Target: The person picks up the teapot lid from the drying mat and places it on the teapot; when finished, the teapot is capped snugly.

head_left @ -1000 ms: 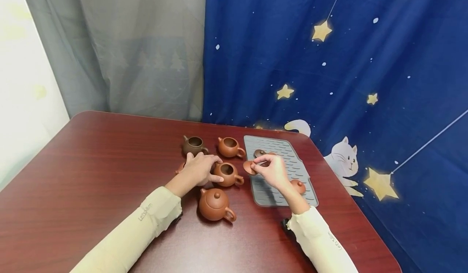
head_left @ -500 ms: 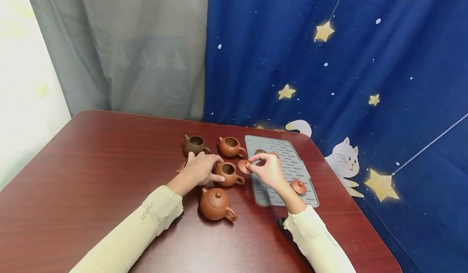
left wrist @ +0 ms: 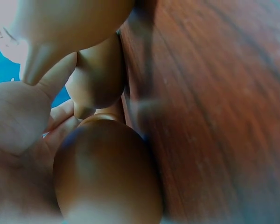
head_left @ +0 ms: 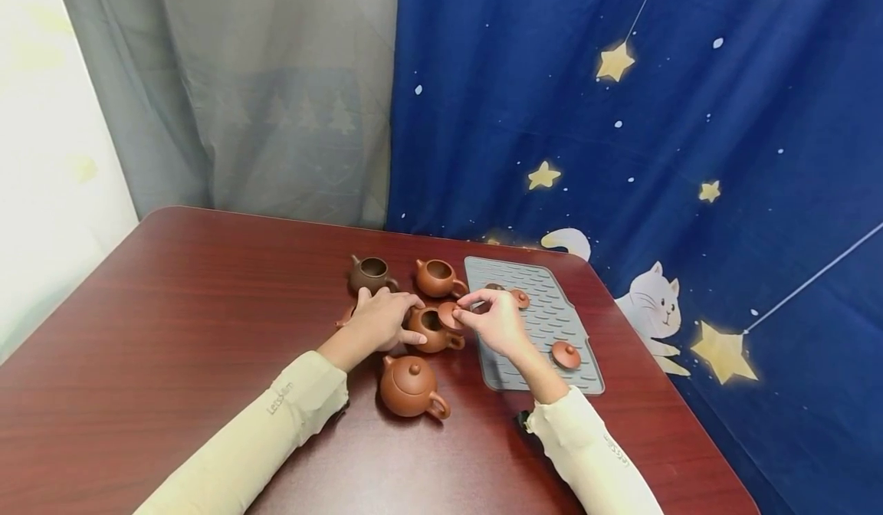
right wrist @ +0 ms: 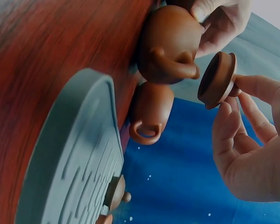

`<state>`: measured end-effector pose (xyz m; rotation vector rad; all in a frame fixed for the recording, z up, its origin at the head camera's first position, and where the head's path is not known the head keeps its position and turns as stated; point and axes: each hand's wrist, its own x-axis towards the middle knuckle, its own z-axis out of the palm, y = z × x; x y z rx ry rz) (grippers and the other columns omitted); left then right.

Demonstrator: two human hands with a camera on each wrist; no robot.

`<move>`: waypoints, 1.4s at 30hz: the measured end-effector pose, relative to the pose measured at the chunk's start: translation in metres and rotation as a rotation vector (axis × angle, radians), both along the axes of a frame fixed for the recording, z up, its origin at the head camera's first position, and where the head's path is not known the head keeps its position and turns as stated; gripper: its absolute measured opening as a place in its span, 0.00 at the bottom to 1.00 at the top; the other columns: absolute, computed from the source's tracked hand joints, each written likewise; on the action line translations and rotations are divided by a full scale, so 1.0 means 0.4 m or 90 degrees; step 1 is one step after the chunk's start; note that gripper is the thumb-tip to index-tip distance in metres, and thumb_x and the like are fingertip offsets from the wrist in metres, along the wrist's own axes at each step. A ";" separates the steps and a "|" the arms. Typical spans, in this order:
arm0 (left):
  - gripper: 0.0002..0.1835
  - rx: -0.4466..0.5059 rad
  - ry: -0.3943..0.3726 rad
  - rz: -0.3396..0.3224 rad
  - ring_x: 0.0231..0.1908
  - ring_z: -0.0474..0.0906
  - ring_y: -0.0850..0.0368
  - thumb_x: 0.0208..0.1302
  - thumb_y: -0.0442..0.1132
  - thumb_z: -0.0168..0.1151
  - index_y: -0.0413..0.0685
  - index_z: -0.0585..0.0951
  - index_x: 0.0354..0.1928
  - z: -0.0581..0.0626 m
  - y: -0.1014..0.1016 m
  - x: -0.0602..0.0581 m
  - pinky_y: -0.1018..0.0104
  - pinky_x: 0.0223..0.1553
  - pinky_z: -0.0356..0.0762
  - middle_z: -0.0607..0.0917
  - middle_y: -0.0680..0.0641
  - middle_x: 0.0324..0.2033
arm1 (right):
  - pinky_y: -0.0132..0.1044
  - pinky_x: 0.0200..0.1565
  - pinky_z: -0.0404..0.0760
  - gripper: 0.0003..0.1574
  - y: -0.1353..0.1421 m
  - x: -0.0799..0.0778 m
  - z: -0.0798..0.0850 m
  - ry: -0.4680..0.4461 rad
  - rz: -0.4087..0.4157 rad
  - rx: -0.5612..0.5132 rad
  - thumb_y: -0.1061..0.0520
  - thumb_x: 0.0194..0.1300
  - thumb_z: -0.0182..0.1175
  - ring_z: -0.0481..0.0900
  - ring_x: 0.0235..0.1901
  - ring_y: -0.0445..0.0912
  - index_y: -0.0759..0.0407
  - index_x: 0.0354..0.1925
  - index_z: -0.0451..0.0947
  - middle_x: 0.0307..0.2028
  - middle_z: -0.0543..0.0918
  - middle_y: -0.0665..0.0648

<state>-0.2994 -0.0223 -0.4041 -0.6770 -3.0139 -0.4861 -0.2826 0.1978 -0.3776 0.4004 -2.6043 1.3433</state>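
Observation:
With thumb and fingertips, my left hand [head_left: 375, 319] steadies a reddish-brown clay teapot [head_left: 431, 340] whose top is uncovered. My right hand [head_left: 500, 323] pinches a matching teapot lid [head_left: 450, 316] by its knob. In the right wrist view the lid [right wrist: 217, 80] hangs tilted, apart from the teapot [right wrist: 170, 42] and close to its opening. Nearer the front stands a teapot with its lid on [head_left: 408, 388]. Behind are a lidless dark brown teapot [head_left: 367, 276] and a lidless reddish one [head_left: 436, 279]. Another reddish teapot [head_left: 343, 318] is mostly hidden by my left hand.
A grey ribbed mat [head_left: 500, 377] lies at the right of the dark red table [head_left: 207, 285]. On it are a reddish lid [head_left: 566, 355], another reddish lid [head_left: 521, 298] and a dark lid [head_left: 494, 287], partly hidden by my right hand. Curtains hang behind the table.
My right hand has carried the lid leftward from the mat's edge to the rim of the gripped teapot. The left hand keeps its place on that teapot.

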 end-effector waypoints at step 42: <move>0.35 0.000 0.006 0.001 0.55 0.73 0.48 0.53 0.67 0.69 0.62 0.78 0.61 -0.004 -0.002 -0.003 0.44 0.51 0.60 0.81 0.56 0.59 | 0.34 0.32 0.80 0.04 -0.056 -0.033 -0.032 0.010 0.033 0.052 0.60 0.56 0.73 0.84 0.30 0.44 0.57 0.33 0.87 0.29 0.86 0.51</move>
